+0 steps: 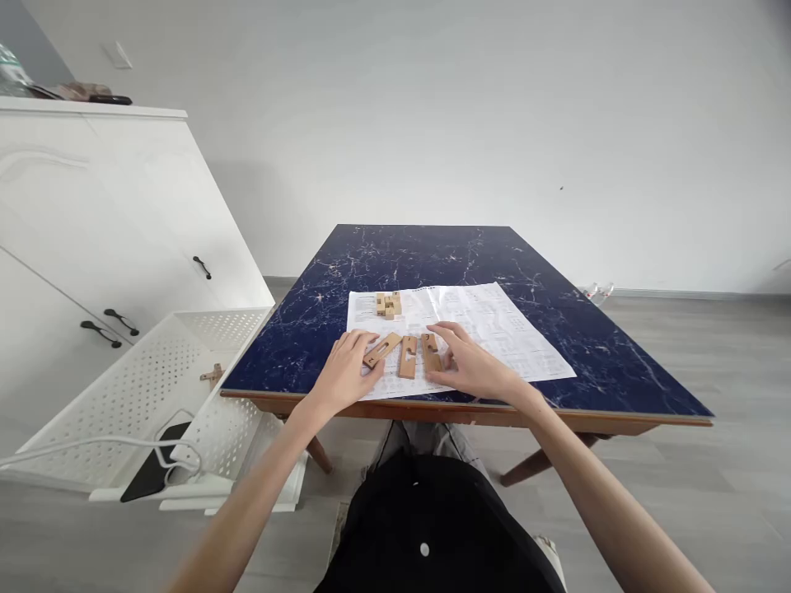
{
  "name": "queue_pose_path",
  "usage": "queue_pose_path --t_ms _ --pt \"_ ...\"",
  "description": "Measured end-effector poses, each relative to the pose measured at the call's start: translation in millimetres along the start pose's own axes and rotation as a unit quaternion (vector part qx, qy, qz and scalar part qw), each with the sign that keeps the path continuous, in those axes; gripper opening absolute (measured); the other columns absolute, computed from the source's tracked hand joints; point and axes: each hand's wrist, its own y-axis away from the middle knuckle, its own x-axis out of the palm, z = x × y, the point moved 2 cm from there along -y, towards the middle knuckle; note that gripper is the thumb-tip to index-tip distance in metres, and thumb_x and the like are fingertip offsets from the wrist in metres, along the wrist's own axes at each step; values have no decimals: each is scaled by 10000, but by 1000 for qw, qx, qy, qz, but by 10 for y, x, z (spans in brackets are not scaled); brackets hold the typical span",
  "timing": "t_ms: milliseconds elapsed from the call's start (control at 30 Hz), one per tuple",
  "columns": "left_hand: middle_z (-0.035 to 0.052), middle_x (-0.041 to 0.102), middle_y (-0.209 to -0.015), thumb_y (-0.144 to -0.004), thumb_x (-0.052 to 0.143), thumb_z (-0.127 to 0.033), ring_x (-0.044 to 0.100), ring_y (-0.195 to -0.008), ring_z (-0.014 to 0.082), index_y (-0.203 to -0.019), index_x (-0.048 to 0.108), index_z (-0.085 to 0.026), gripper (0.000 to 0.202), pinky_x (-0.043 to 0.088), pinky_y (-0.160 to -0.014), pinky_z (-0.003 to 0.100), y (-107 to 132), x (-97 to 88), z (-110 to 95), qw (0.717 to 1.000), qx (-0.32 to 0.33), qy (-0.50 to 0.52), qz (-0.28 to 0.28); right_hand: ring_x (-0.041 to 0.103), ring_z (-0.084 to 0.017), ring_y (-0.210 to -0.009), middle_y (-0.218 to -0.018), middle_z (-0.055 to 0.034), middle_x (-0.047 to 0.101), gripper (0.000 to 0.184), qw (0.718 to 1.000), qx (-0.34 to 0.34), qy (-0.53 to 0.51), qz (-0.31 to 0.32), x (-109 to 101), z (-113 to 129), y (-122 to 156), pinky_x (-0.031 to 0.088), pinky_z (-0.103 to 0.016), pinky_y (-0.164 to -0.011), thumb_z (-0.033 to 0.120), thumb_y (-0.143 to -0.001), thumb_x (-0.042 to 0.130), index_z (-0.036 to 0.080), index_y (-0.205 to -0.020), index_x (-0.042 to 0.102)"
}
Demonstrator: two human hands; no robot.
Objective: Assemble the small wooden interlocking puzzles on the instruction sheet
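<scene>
Three flat wooden puzzle pieces lie side by side on a printed paper sheet. My left hand has its fingers and thumb around the slotted wooden piece, which lies slanted and has a long slot along its middle. At the right, my right hand spans the notched wooden piece, index finger at its far end and thumb at its near end. Between the hands is the middle wooden piece, notched on its right side and touched by neither hand. Farther back stands a small cluster of interlocked wooden blocks.
The paper lies on a dark blue marbled table with a wooden edge. A white cabinet stands at the left. Below it, a perforated white basket holds a cable and a black object. Clear glass-like items are beyond the table's right edge.
</scene>
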Motion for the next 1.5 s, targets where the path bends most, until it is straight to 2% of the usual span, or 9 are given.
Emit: queue_pose_path --t_ms 133,233,367,500,600,700,867,1233,1500 --pt "170 648 -1265 -1077 505 -423 626 -1184 365 -1283 668 -158 373 533 -1048 547 -54 45 -73 999 -8 -32 6 739 -313 -920 -1489 -236 545 629 990 96 74 -73 91 81 38 541 -388 -690 573 -1009 612 179 -1494 540" --pt "180 635 -1253 -1094 422 -312 610 -1196 360 -1230 696 -161 341 535 -1049 527 -75 69 -127 999 -9 -37 8 731 -345 -891 -1253 -237 665 362 984 103 103 -102 177 113 7 469 -371 -664 420 -1037 581 154 -1276 640" --pt "177 644 -1251 -1060 400 -206 631 -1198 346 -1174 700 -169 323 581 -960 464 -101 78 -117 999 -30 -13 3 671 -284 -716 -950 -161 711 161 985 88 81 -122 211 30 -49 390 -334 -613 323 -1064 518 201 -1061 624" --pt "122 727 -1107 -1118 370 -315 731 -967 274 -1140 669 -191 325 601 -813 383 -126 53 -114 996 -70 51 -15 544 -223 -550 -743 -73 640 220 987 67 21 -145 169 11 -6 338 -316 -556 359 -1103 416 239 -956 528" --pt "86 775 -1064 -1166 263 -429 736 -705 184 -1237 620 -198 431 588 -680 315 -119 35 -180 988 -91 125 -23 547 -202 -575 -751 -37 631 339 988 27 -44 -145 156 139 86 392 -310 -575 413 -1141 301 261 -882 458" --pt "110 783 -1114 -1158 275 -512 738 -677 168 -1327 584 -180 485 586 -622 287 -97 44 -251 964 -103 243 -30 530 -177 -594 -747 -8 605 406 979 -17 -153 -133 195 301 147 419 -297 -592 495 -1145 298 262 -852 453" --pt "115 785 -1014 -1109 435 -552 794 -891 250 -1416 558 -151 519 654 -884 392 -37 106 -273 934 -94 343 -35 493 -171 -573 -682 24 551 423 962 -20 -244 -121 312 383 100 388 -304 -586 589 -1090 426 246 -870 540" --pt "143 715 -1444 -1095 521 -487 785 -1176 305 -1562 519 -202 548 618 -1065 423 20 99 -315 935 -66 349 -21 537 -206 -577 -712 -3 609 449 960 0 -225 -163 435 263 101 405 -324 -572 628 -1083 415 235 -1030 626" --pt "194 740 -1396 -1095 490 -452 784 -1185 323 -1657 432 -101 665 635 -1004 399 35 108 -289 953 -70 293 -22 521 -205 -544 -695 -10 613 454 960 12 -218 -175 440 303 84 372 -320 -525 628 -1081 406 237 -987 616"
